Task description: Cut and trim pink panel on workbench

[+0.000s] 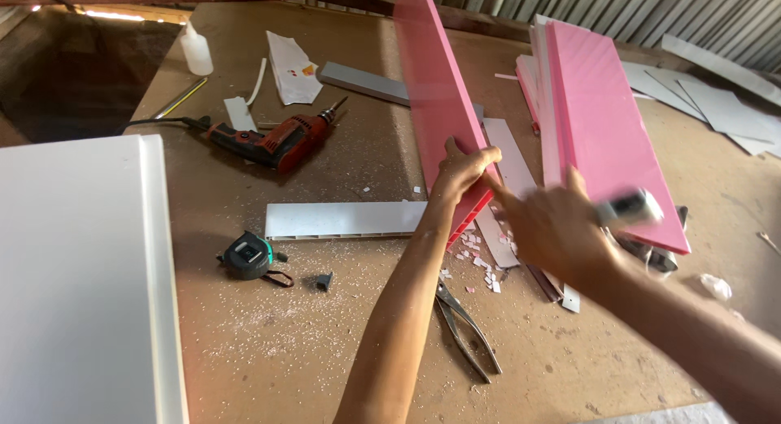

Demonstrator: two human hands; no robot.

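My left hand [460,170] grips the near end of a long pink panel [431,74] that stands on edge and runs away toward the far side of the table. My right hand [553,229] is just right of that end, blurred by motion, and holds a small white and dark object [633,207] that I cannot identify. A second pink panel [606,123] lies tilted to the right of both hands. Small pink and white offcuts [480,261] lie scattered under the panel's end.
On the brown work table [325,343] lie a red power drill [272,139], a tape measure [246,256], metal snips [465,326], a white hollow strip [342,219], a grey strip [366,82] and a glue bottle [196,50]. A white board [81,278] covers the left.
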